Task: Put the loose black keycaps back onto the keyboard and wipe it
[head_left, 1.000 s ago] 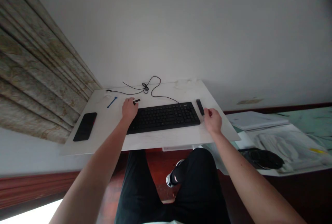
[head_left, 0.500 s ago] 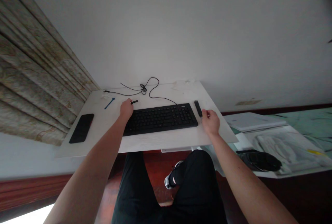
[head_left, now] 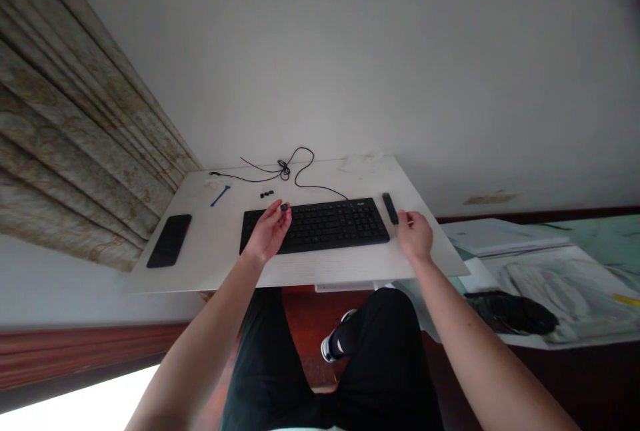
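A black keyboard point(head_left: 320, 224) lies across a small white table point(head_left: 210, 244). My left hand point(head_left: 269, 231) hovers over the keyboard's left end and pinches a small black keycap point(head_left: 284, 206) between thumb and fingers. Several loose black keycaps point(head_left: 267, 194) lie on the table behind the keyboard's left corner. My right hand point(head_left: 414, 234) rests at the keyboard's right end, fingers curled against a slim black stick-shaped tool point(head_left: 390, 207); whether it grips the tool is unclear.
A black phone point(head_left: 169, 240) lies at the table's left edge, a blue pen-like tool point(head_left: 220, 195) near the back left. The keyboard's black cable point(head_left: 285, 170) coils at the back. Curtains hang at left. Papers and a dark shoe point(head_left: 505, 310) lie on the floor at right.
My left hand left the pile of loose keycaps behind the keyboard and moved right and nearer, over the keyboard, now pinching one keycap. The right hand stayed put.
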`<action>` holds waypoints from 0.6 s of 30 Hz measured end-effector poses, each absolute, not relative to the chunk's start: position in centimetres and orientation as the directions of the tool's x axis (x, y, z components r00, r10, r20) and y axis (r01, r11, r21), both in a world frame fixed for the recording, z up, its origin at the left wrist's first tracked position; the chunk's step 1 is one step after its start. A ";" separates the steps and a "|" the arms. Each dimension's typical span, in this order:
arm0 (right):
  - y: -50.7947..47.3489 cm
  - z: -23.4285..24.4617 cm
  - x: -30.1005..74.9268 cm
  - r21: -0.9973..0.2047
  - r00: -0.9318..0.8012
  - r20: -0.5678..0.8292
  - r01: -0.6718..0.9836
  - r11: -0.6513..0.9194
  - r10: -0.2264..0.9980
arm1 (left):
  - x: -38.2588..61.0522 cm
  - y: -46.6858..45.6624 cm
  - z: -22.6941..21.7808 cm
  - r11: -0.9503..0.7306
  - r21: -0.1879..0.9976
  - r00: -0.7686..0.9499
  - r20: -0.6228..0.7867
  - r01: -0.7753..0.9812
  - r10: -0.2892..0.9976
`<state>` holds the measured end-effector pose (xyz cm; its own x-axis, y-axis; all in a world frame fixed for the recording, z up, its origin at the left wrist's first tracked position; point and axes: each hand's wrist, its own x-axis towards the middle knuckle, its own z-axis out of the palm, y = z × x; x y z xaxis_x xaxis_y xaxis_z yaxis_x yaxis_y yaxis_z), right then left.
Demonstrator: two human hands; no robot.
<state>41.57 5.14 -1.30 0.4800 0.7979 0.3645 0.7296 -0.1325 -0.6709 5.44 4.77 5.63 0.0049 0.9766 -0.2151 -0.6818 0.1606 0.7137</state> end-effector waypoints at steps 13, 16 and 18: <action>3.4 1.0 38.8 -0.705 0.437 0.478 0.708 0.036 0.761 | 7.6 1.6 4.7 0.214 0.789 0.084 -0.203 -0.576 0.975; 1.8 2.7 34.8 -0.756 0.227 0.452 0.612 0.235 0.863 | 8.6 0.9 4.0 0.238 0.815 0.118 -0.207 -0.528 0.971; 0.6 3.7 31.8 -0.803 0.012 0.389 0.495 0.332 0.921 | 9.4 0.5 3.7 0.258 0.823 0.159 -0.205 -0.506 0.966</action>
<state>31.79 0.65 3.72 0.0117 0.9213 0.3886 0.4950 0.3323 -0.8028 9.44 0.48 3.68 0.1585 0.9658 -0.2050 -0.5064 0.2577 0.8229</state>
